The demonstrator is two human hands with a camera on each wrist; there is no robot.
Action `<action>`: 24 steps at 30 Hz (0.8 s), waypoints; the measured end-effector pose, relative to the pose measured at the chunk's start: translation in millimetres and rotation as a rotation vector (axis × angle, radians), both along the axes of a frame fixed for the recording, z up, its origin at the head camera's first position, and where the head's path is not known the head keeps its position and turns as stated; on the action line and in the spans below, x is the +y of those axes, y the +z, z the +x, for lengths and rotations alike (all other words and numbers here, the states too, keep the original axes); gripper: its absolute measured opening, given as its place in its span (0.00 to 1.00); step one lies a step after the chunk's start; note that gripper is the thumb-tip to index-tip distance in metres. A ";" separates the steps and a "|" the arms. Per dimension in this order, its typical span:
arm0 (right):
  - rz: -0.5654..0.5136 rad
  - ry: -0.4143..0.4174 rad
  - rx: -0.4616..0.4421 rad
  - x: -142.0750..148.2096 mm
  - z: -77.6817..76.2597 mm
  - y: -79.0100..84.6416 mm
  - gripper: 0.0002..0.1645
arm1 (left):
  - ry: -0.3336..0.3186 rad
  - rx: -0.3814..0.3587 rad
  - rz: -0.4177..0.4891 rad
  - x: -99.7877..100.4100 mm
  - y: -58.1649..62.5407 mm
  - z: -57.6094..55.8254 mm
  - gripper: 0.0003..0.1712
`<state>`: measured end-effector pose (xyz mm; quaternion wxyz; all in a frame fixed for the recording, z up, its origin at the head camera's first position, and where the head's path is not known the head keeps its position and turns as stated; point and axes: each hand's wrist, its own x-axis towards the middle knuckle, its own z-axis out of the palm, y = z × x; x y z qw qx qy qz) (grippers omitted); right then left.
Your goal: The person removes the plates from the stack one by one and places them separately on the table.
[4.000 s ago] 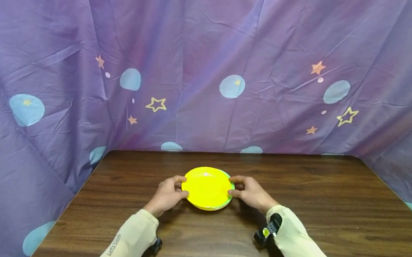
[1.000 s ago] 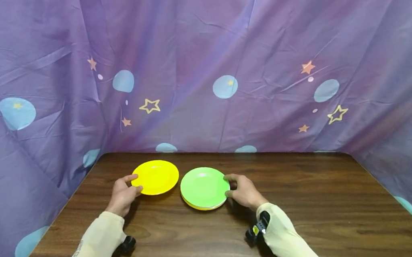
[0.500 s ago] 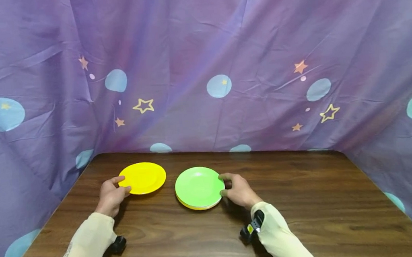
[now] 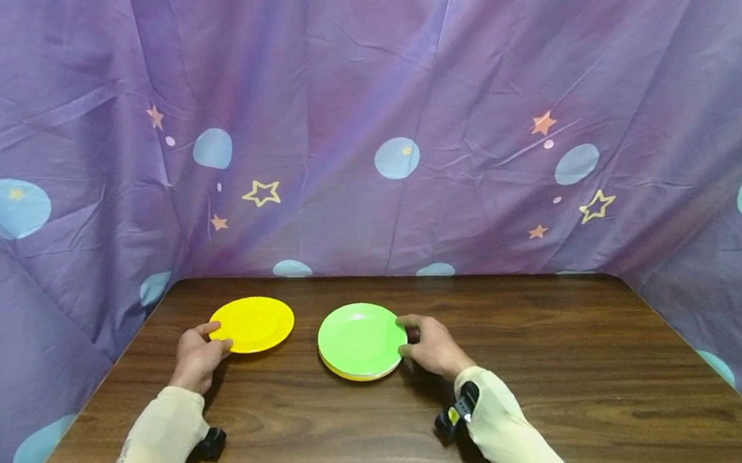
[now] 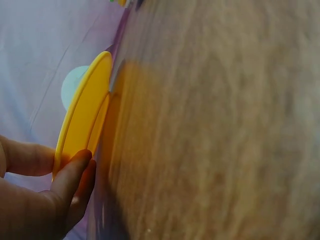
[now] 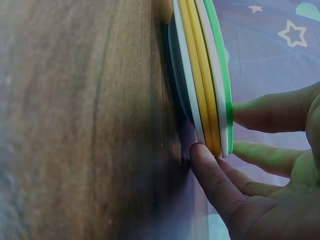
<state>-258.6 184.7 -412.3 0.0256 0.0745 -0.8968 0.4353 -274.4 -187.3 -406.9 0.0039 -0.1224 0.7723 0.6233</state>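
Note:
In the head view a yellow plate [image 4: 252,324] is at the table's left, with my left hand [image 4: 198,355] pinching its left rim. The left wrist view shows the fingertips [image 5: 80,162] on the plate's underside, its base close to the tabletop; I cannot tell whether it touches. Right of it sits a stack of plates with a green plate [image 4: 361,340] on top. My right hand [image 4: 434,344] grips the stack's right rim. From the right wrist, yellow plates [image 6: 201,85] and white edges show beneath the green one, and one fingertip [image 6: 201,152] is at the lower rim.
The plates are on a dark wood-grain table [image 4: 335,438]. A purple curtain [image 4: 336,118] with stars and blue dots hangs behind and at both sides. Each wrist bears a black camera; the right one [image 4: 454,414] shows beside the cream sleeve.
Four seconds ago both hands held the yellow plate on the stack. Since then my left hand has carried it left, uncovering the green plate. In the last half second little has moved.

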 end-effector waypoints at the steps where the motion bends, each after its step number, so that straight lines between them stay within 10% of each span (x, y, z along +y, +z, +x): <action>1: 0.001 0.001 -0.001 -0.1 0.1 0.2 0.33 | 0.003 -0.003 -0.010 -0.3 -0.3 0.0 0.36; 24: -0.011 -0.003 0.003 0.6 0.9 -0.8 0.34 | -0.024 0.031 -0.073 -8.5 2.2 -2.3 0.43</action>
